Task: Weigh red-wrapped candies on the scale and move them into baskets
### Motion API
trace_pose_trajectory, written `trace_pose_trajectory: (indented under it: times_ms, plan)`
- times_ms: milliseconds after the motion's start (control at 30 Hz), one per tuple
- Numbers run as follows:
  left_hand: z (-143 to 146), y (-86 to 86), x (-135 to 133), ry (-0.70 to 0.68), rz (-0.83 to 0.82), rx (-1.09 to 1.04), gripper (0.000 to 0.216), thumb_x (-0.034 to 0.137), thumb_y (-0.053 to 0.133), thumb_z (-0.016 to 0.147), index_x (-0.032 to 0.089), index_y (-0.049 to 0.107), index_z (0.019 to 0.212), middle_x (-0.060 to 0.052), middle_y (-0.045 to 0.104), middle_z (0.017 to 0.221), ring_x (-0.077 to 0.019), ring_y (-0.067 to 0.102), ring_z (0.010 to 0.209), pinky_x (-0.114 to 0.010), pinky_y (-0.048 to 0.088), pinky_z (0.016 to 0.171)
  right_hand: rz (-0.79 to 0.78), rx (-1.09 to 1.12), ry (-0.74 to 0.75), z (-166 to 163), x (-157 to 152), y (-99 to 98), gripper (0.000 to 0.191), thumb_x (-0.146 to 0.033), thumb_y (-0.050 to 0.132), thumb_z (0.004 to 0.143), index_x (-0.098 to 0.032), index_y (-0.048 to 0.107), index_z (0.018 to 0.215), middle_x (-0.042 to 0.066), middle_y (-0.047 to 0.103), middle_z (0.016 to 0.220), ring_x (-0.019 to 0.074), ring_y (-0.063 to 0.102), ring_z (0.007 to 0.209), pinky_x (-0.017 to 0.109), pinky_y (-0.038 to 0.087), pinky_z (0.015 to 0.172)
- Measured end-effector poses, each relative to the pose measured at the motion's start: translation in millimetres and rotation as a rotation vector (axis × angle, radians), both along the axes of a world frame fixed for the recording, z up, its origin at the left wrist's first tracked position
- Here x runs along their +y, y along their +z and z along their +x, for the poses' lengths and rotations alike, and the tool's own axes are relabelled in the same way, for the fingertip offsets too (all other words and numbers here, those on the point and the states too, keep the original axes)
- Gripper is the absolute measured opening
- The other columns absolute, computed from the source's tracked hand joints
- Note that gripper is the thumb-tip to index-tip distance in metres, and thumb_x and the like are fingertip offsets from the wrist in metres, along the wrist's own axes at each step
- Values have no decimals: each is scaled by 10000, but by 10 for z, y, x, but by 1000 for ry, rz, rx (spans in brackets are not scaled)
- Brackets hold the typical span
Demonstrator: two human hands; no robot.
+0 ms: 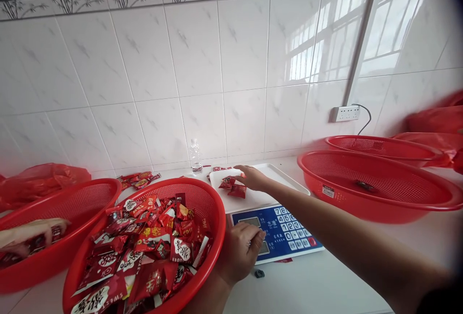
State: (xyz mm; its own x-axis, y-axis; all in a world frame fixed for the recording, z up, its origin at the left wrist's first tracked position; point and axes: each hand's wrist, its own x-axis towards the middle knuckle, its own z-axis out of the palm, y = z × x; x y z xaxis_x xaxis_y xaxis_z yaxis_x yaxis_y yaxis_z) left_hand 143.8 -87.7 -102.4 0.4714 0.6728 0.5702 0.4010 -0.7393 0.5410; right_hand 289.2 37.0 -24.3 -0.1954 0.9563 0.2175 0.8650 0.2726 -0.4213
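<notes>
Fingers on the right hand [251,178] are half bent and a bit spread over the wide white pan [285,179] of a blue-and-white digital scale [278,227], right by some small glossy red snack packets [238,191]; can't tell if they've actually got hold of one. Left hand [240,246] is loosely curled at the scale's 8 o'clock edge, nothing visible in it, though the palm side's hidden. My read: packets are being handled on the pan, putting down or picking up I can't say, and the next move calls for a light touch so the pan isn't pressed. Counts, scale as clock centre: one scale, at least two packets on the pan, four oval red plastic baskets [361,210] (one heaped with uncountable packets toward 8:30, one at 9, two around 2:30), one clear plastic bottle [196,158] at 10.
</notes>
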Motion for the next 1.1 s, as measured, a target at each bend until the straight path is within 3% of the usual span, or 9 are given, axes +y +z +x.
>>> trace_pose_trajectory:
  times_ms: [167,333,433,533,600,733,900,1000,1100]
  plan:
    - [6,4,1,0,14,5,334,306,377,946,176,622,759,-34,641,743,-153,589,738,-248,451,658,-34,-8,-15,81,8,-62,334,-311,522,891,-163,548,1190,108,584,1204,215,569,1063,431,441,908]
    - [2,8,11,-10,26,18,333,304,385,939,171,629,755,-38,642,734,-157,591,725,-250,454,652,97,58,71,-181,-243,124,373,-264,458,902,-187,517,1263,126,526,1309,243,499,1168,394,381,964]
    - [-13,12,9,-19,-4,25,344,331,377,945,171,634,781,-35,647,765,-156,598,740,-252,462,668,64,84,304,-460,-561,290,365,-355,527,863,-239,574,1206,41,630,1177,183,582,1038,294,435,887]
    - [-23,3,11,5,-26,67,375,355,355,950,172,632,774,-27,639,739,-161,593,706,-277,467,675,-151,-5,723,-694,-861,395,358,-389,603,806,-248,637,1133,19,672,1084,185,614,961,277,456,814]
    - [-22,-6,16,22,-22,83,360,359,350,947,177,641,836,-31,651,779,-187,603,762,-311,472,730,-273,-108,852,-798,-973,409,322,-323,641,778,-228,673,1084,30,684,1049,191,622,925,273,457,779]
    - [-15,-8,27,-21,-30,78,338,338,344,944,182,643,918,-32,666,820,-210,611,849,-333,472,792,-323,-186,829,-912,-995,354,172,-156,616,769,-190,728,895,20,708,841,138,614,713,222,444,613]
    - [-16,-1,24,-13,-11,41,313,324,360,938,178,624,1024,-55,673,933,-217,610,876,-334,473,775,-176,-164,748,-924,-960,322,184,-67,548,750,-172,694,790,18,675,773,127,570,670,233,408,594]
    - [-16,-5,14,-23,-27,26,359,349,360,947,168,645,824,-40,659,778,-176,611,753,-281,469,701,-53,37,591,-813,-895,368,159,-109,526,778,-184,664,796,-5,672,758,113,580,676,220,420,611]
    - [-13,-5,10,-14,-27,-7,353,345,372,949,175,645,804,-37,653,758,-163,611,762,-252,460,680,49,181,353,-564,-726,435,147,-214,496,835,-183,640,825,0,683,762,112,606,691,212,438,617]
